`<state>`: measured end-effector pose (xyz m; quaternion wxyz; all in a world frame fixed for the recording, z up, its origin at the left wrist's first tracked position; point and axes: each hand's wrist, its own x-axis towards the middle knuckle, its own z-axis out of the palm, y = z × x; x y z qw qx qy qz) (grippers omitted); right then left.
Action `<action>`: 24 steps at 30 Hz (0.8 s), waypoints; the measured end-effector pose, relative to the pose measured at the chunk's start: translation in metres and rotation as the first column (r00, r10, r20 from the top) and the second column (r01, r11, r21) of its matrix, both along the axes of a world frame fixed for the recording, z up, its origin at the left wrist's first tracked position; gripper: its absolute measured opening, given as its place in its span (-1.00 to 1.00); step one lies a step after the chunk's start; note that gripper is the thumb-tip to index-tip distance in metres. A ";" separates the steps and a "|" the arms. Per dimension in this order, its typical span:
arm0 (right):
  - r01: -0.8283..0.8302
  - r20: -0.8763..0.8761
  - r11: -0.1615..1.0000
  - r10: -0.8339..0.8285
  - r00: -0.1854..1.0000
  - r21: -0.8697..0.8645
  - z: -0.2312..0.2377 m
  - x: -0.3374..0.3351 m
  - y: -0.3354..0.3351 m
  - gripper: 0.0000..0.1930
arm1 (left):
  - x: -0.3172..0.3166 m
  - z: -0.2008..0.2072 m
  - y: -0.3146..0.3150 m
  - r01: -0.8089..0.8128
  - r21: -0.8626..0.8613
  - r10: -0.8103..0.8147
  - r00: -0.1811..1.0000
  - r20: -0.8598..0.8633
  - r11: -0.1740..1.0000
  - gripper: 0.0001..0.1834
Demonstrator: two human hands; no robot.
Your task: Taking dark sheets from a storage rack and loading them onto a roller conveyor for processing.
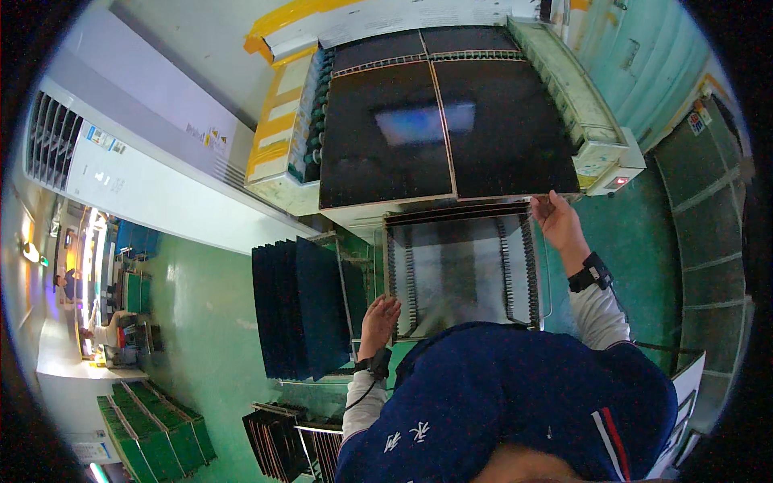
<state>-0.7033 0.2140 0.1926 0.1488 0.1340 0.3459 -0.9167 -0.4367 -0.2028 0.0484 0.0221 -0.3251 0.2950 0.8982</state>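
Note:
Side by side on the conveyor machine lie two large black panels, a left panel [386,137] and a right panel [507,121], both shiny and flat. My right hand [555,221] pinches the front edge of the right panel near its outer corner, its thumb and fingers closed there. Below the machine's front end stands a metal slotted rack [531,282], with several dark boards [459,213] at its far end. Beside that rack's left edge, my left hand [380,324] is loosely curled with nothing visible in it; whether it touches the rack I cannot tell.
More dark panels [298,310] stand upright in a rack to my left. Farther back are another rack of boards [278,443] and green racks [153,431]. A white air conditioner [161,177] stands left of the conveyor machine [596,153]. A grey covered shelf [713,266] is at the right.

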 end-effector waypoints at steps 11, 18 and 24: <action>0.000 -0.047 1.000 0.000 0.999 0.012 -0.007 -0.024 -0.009 -0.83 | 0.054 -0.094 -0.023 0.217 -0.649 -0.267 0.964 0.022 0.729 -0.50; 0.037 -0.053 0.999 -0.035 0.998 0.034 -0.008 -0.032 0.004 -0.81 | 0.033 -0.059 -0.007 -0.095 -0.005 0.095 0.986 0.135 0.995 -0.51; 0.025 -0.046 0.999 -0.023 0.999 0.048 -0.011 -0.046 0.006 -0.81 | 0.029 -0.049 -0.004 -0.083 -0.060 0.093 0.978 0.185 0.995 -0.52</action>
